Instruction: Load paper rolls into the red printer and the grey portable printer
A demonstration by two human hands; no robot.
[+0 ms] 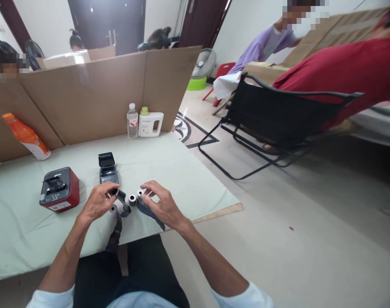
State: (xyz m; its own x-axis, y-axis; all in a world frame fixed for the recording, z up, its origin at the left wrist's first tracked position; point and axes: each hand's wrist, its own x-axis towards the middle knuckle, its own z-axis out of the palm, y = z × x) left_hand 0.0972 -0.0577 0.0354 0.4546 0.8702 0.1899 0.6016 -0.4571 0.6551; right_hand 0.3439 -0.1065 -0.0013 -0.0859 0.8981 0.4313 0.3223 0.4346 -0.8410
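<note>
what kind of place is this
Probably a home room used as a makeshift workroom: a cardboard divider walls off the cloth-covered table, and a folding chair stands on the tiled floor.

Two printers on the bench: red printer, grey printer. Three white paper rolls. Three bottles. One black folding chair.

The surface wears a pale mint-green cloth. On it, the large printer is red with a black top, the small printer dark blue-grey. The paper rolls are white. A bottle is orange, the jug white with a green cap, the cardboard brown, the chair black and the floor beige
</note>
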